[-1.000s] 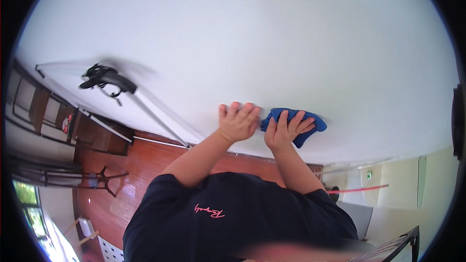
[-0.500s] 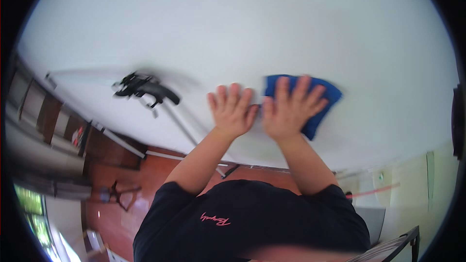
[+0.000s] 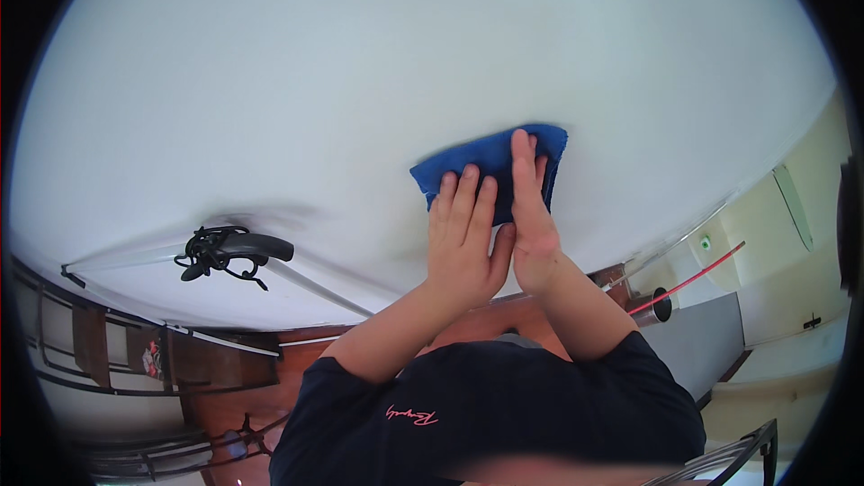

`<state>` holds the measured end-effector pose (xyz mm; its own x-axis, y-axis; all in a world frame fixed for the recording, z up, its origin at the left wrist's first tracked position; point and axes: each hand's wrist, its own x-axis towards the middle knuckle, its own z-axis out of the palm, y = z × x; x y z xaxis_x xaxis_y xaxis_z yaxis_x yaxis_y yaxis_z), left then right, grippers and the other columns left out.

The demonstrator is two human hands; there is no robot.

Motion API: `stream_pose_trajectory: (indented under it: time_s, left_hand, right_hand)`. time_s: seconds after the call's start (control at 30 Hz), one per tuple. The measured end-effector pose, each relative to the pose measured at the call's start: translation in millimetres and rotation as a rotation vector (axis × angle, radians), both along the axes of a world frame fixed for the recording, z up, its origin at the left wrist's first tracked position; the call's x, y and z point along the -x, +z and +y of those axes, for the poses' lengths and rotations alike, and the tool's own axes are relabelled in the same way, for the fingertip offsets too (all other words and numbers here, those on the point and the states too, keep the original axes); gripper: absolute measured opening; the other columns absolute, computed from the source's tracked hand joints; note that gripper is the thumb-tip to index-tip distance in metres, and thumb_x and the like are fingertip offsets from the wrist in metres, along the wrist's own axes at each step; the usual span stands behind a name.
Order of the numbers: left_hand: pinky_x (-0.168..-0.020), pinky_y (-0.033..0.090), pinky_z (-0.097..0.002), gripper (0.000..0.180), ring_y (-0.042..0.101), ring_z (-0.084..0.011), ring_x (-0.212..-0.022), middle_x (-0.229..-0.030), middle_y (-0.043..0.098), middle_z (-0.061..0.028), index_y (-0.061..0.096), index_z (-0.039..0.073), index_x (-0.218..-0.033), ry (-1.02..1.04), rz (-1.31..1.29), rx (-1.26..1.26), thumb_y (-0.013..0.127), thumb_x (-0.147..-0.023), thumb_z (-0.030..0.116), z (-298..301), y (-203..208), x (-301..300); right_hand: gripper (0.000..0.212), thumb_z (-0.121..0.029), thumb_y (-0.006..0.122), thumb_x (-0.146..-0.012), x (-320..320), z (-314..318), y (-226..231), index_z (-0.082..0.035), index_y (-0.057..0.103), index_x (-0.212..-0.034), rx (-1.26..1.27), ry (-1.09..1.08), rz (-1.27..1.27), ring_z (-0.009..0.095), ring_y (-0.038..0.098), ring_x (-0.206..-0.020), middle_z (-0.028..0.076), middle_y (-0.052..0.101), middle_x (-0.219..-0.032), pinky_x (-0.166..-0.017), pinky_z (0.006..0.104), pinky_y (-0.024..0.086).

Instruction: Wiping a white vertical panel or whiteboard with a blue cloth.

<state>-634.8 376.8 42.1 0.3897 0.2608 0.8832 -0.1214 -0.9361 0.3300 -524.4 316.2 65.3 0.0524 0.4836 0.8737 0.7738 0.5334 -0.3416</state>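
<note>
A blue cloth (image 3: 486, 159) lies against a wide white surface (image 3: 297, 81) in front of me, its right side folded over near its edge. The fingers of my left hand (image 3: 466, 243) are stretched out, their tips resting on the cloth's lower left part. My right hand (image 3: 531, 216) is turned on its side beside it, with straight fingers reaching up over the right part of the cloth. Both hands touch the cloth without wrapping round it.
At left, a black curved handle with tangled cord (image 3: 256, 245) stands on a pale pole near the white surface. Dark shelving (image 3: 198, 358) is at lower left. A red stick (image 3: 702, 276) and a metal cylinder (image 3: 661, 304) are at right, a dark-framed chair (image 3: 765, 450) at lower right.
The blue cloth has shifted left. My left hand has come right onto its lower edge. My right hand has turned from flat to edgewise.
</note>
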Motion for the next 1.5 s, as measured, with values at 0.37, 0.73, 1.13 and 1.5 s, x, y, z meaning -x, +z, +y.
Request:
stream_pose_trajectory:
  time_s: [0.37,0.73,1.13,1.5]
  left_hand:
    - [-0.106,-0.010,-0.0641,0.064,-0.003,-0.0518,-0.140,-0.153,0.017,-0.0238,0.038,0.001,-0.141,0.674,0.044,-0.210,0.055,-0.086,0.031,20,3,-31]
    - [-0.105,-0.009,-0.0643,0.076,-0.002,-0.0522,-0.140,-0.150,0.010,-0.0357,0.030,-0.001,-0.144,0.692,-0.293,0.034,0.052,-0.084,0.039,-13,22,-90]
    - [-0.109,0.001,-0.0625,0.063,0.008,-0.0549,-0.138,-0.151,0.017,-0.0301,0.035,0.003,-0.143,0.849,-0.184,-0.099,0.049,-0.088,0.031,26,2,-41]
    - [-0.109,0.000,-0.0627,0.058,0.010,-0.0541,-0.138,-0.150,0.022,-0.0289,0.050,0.009,-0.136,0.865,-0.112,-0.224,0.050,-0.087,0.040,6,-2,-74]
  right_hand:
    - [0.046,-0.018,0.064,-0.080,-78,-34,15,0.001,0.058,-0.122,-0.257,-0.616,-0.145,0.042,0.028,-0.137,0.023,0.040,-0.141,-0.109,0.0512,0.020]
    - [0.046,-0.036,0.051,-0.088,-95,-21,-6,-0.013,0.060,-0.126,-0.270,-0.661,-0.373,0.045,0.016,-0.141,0.020,0.037,-0.146,-0.113,0.0540,0.001]
    - [0.043,-0.037,0.052,-0.087,-95,-24,-4,-0.019,0.063,-0.124,-0.228,-0.598,-0.388,0.047,0.012,-0.141,0.015,0.036,-0.148,-0.112,0.0553,-0.006]
    - [0.041,-0.036,0.045,-0.091,-81,-16,-6,-0.017,0.064,-0.122,-0.209,-0.577,-0.368,0.048,0.004,-0.141,0.014,0.033,-0.150,-0.108,0.0599,-0.013]
